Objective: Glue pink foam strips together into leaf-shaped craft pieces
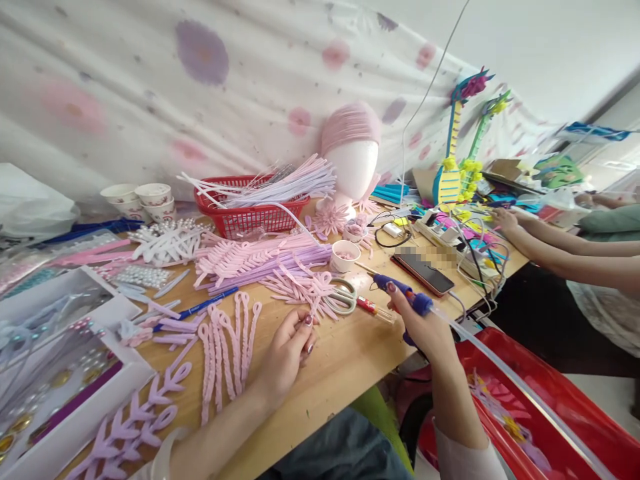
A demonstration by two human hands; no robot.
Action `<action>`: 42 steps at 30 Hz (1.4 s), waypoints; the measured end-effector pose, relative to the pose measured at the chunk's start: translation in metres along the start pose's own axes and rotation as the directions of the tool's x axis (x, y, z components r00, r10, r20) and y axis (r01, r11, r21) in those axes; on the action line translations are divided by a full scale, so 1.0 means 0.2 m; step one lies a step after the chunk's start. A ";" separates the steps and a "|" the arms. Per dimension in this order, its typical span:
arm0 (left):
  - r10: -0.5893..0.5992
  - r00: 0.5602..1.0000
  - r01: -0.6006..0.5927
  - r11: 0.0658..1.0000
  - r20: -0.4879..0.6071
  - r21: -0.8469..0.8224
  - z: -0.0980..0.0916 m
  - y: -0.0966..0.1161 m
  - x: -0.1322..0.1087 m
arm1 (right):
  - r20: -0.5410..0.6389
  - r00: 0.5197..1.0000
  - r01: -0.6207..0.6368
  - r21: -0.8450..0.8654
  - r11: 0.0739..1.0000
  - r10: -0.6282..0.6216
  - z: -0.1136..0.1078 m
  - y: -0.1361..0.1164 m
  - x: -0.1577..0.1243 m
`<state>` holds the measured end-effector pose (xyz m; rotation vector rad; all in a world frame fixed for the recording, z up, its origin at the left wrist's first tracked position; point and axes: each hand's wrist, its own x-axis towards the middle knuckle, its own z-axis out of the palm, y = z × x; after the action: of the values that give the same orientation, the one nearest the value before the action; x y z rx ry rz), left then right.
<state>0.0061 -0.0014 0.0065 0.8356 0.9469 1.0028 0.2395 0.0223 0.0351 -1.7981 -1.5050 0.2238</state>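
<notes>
My right hand [425, 327] is wrapped round a blue hot glue gun [400, 291], its nozzle pointing left over the wooden table [345, 360]; a clear glue stick trails back from it. My left hand [290, 350] rests on the table with its fingers curled, fingertips pinching a pink pipe-cleaner piece [313, 308]. Pink looped pipe-cleaner strips [227, 347] lie just left of that hand. Scissors [343, 297] and a red-labelled tube [373, 308] lie between the two hands.
A red basket [250, 217] of pipe cleaners, paper cups [145, 199], a small white cup [345, 255] and a mannequin head [353, 163] stand behind. A phone [424, 272], power strip and cables sit right. Another person's arms [560, 250] reach in at right. A red bin [540, 400] is below.
</notes>
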 end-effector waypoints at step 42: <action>-0.053 0.997 0.049 0.996 -0.062 -0.069 0.00 -0.02 0.05 | 0.406 0.914 0.264 -0.634 0.726 0.022 0.22 -0.40 0.52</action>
<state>0.0089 0.0060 0.0006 0.7237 0.9788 1.0165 0.1834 0.1368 0.0894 -2.2991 -2.1955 -0.0690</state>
